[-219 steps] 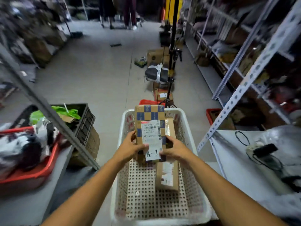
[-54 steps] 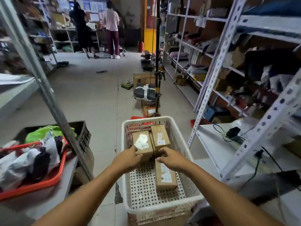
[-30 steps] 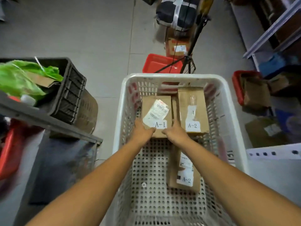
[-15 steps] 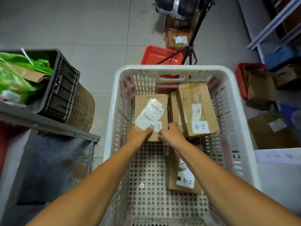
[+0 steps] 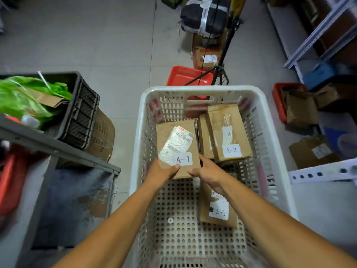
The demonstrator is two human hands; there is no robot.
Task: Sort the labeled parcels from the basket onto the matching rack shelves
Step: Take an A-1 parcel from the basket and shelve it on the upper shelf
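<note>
Hands, left (image 5: 164, 171) and right (image 5: 207, 171), grip the A-1 parcel (image 5: 176, 146) by its near end, long axis pointing away.

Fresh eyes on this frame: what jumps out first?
Both hands, the left hand and right hand, grip the A-1 parcel over the middle of the white basket. Two A-2 parcels remain: one at the far right, one flat under the right forearm.
</note>
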